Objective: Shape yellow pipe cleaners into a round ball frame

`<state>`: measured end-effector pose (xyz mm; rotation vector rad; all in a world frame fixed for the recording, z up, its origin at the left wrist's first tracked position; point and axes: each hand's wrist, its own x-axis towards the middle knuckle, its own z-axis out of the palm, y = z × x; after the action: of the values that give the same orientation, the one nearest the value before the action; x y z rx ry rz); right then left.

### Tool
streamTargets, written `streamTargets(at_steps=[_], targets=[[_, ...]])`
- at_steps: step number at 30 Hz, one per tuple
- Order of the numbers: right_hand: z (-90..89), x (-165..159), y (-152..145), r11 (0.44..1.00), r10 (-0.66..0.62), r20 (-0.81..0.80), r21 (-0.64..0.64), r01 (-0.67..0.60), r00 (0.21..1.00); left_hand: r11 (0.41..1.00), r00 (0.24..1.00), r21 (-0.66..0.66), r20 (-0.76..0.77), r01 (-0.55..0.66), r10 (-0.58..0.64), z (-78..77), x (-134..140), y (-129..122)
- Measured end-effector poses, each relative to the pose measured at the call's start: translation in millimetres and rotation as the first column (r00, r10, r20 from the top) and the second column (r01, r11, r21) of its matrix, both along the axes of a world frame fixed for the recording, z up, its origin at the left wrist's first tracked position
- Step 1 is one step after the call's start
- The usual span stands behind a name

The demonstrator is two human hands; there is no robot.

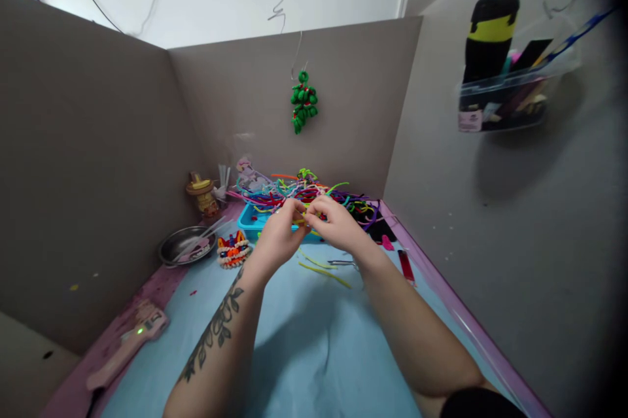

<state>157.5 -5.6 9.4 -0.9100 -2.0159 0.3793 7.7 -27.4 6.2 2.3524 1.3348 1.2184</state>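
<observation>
My left hand (280, 235) and my right hand (334, 220) meet fingertip to fingertip over the front of a heap of coloured pipe cleaners (267, 197). Both are closed in a pinch on a yellow pipe cleaner (314, 233), mostly hidden by the fingers. Below them on the blue mat (294, 352), more yellow pipe cleaners (326, 273) lie loose. A slim metal tool (342, 263), partly behind my right wrist, rests beside these. The heap fills and spills over a blue tray (251, 228).
Left of the tray are an orange and white beaded-looking piece (234, 252), a metal bowl (169, 249) and a pink glue gun (132, 346) with a green light. A red item (406, 266) lies right. Green ornament (303, 103) hangs behind; a filled bin (503, 104) hangs on the right panel.
</observation>
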Motion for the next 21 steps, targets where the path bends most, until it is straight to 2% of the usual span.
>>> streamTargets(at_steps=[5, 9, 13, 17, 21], targets=[[-4.9, -3.8, 2.5, 1.000, 0.009, 0.070, -0.004, -0.009, 0.997, 0.999, 0.996, 0.032, -0.087, -0.024, 0.026, -0.4, 0.3, 0.7], [-6.1, -3.6, 4.1, 1.000, 0.007, 0.058, -0.021, -0.006, 0.998, 0.997, 0.996, 0.029, -0.054, -0.069, 0.071, -0.9, -2.1, 2.8], [-1.2, 2.2, 0.1, 0.996, 0.088, 0.006, 0.014, -0.088, 0.996, 0.998, 0.999, -0.055, 0.045, -0.016, 0.019, 0.5, -5.8, 2.6], [0.9, 5.6, -2.7, 0.980, 0.176, 0.012, 0.095, -0.176, 0.984, 0.995, 0.997, -0.089, 0.070, 0.047, -0.041, 0.4, -5.7, 1.9], [0.5, 3.9, -3.0, 0.968, 0.194, 0.042, 0.154, -0.198, 0.980, 0.984, 0.987, -0.122, 0.115, 0.128, -0.114, 0.7, -5.5, 1.6]])
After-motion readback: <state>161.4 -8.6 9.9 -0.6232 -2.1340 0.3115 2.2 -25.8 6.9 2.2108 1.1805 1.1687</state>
